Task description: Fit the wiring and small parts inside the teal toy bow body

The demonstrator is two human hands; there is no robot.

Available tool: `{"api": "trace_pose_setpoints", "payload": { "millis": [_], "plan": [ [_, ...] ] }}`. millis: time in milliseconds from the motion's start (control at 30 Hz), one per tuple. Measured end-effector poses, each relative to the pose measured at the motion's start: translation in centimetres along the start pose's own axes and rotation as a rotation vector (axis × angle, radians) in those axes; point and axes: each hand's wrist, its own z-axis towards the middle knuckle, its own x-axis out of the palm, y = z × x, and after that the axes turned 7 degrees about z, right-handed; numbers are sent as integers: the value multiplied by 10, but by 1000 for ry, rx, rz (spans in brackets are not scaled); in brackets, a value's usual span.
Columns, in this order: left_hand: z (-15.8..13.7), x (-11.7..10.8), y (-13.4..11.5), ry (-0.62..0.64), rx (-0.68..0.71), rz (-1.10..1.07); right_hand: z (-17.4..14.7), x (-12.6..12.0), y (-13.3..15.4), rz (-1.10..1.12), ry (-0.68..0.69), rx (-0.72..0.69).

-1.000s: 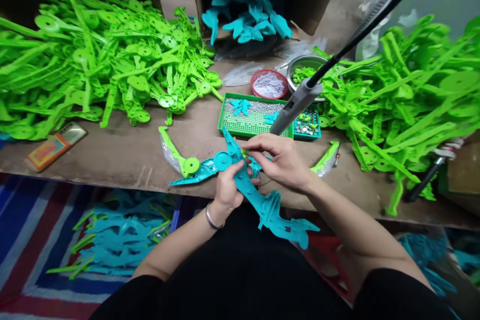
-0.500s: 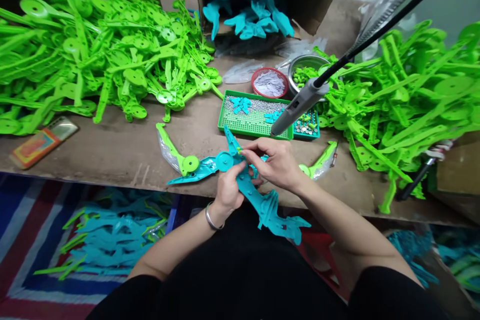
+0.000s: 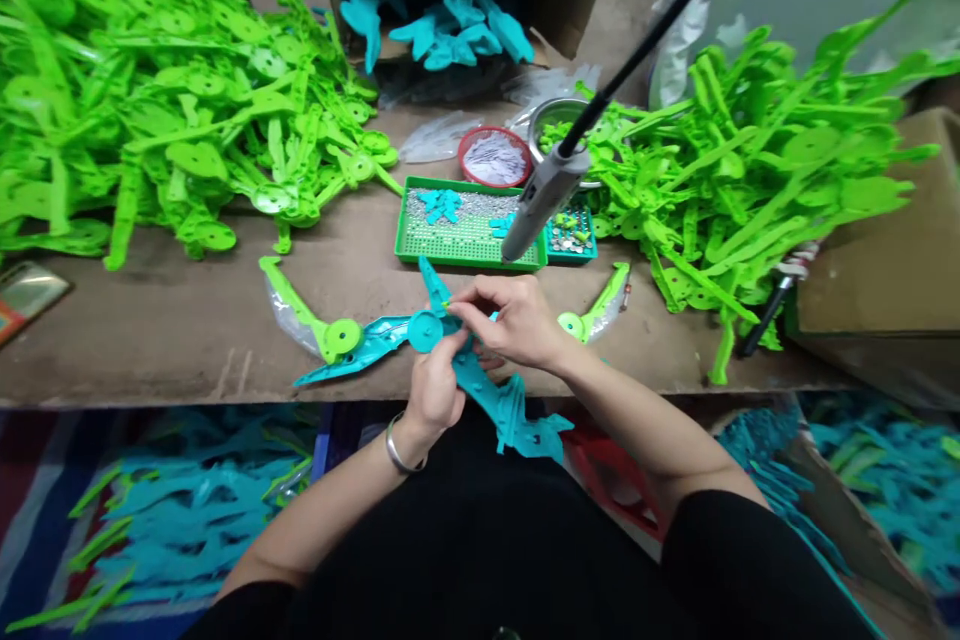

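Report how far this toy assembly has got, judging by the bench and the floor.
Done: finished teal and green pieces lie heaped on the floor. In hand: the left hand grips a teal body while the right hand pinches a small green part onto it. Left: big green piles and boxed teal parts.

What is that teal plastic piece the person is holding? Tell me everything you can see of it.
The teal plastic piece is long, flat and jagged, moulded in glossy plastic, with a round disc near its upper part and a pointed tip. It lies slanted over the table edge, its finned lower end hanging above the person's lap. The left hand grips it from below; the right hand pinches a tiny green bit against it near the disc.
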Motion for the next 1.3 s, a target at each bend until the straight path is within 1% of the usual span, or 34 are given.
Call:
{"api": "trace_pose_setpoints", "payload": {
  "millis": [100, 167, 233, 267, 300, 333, 433, 467, 533, 633, 733, 800, 900, 1000, 1100, 1133, 1200, 1267, 1300],
  "plan": [
    [-1, 2, 2, 13, 25, 22, -4, -1, -1, -14, 25, 1],
    [-2, 2, -1, 44, -16, 40, -7, -7, 0, 38, 81, 21],
    [-2, -1, -8, 80, -77, 44, -9, -22, -3, 113, 148, 31],
    [-1, -4, -14, 95, -92, 36, -10, -34, -7, 108, 154, 35],
    [0, -7, -19, 104, -88, 21, -10, -48, -14, 50, 127, 45],
    [2, -11, -25, 108, -73, 1, -10, -64, -24, -59, 62, 70],
    [11, -23, -39, 93, -19, -67, -7, -110, -64, -577, -226, 247],
    [13, -26, -41, 82, -4, -84, -5, -121, -78, -714, -264, 304],
    [18, -29, -44, 60, 12, -106, 0, -135, -103, -858, -229, 359],
    [21, -29, -48, 40, 12, -116, 6, -135, -127, -890, -158, 355],
    [21, -27, -53, 27, 8, -110, 7, -132, -135, -844, -159, 334],
    [21, -25, -57, 8, 25, -106, 3, -133, -135, -796, -174, 323],
    [23, -22, -60, -46, 52, -97, -11, -138, -129, -696, -232, 268],
    [26, -20, -61, -88, 28, -91, -26, -142, -123, -620, -313, 231],
    [30, -20, -66, -90, -21, -96, -33, -147, -122, -577, -399, 250],
    [31, -21, -68, -90, -38, -100, -33, -149, -122, -561, -405, 257],
    [33, -24, -74, -94, -56, -106, -30, -152, -124, -544, -375, 261],
    [34, -29, -78, -126, -13, -110, -26, -155, -126, -570, -353, 258],
    [34, -31, -80, -144, 25, -114, -23, -156, -127, -601, -363, 260]
  ]
}}
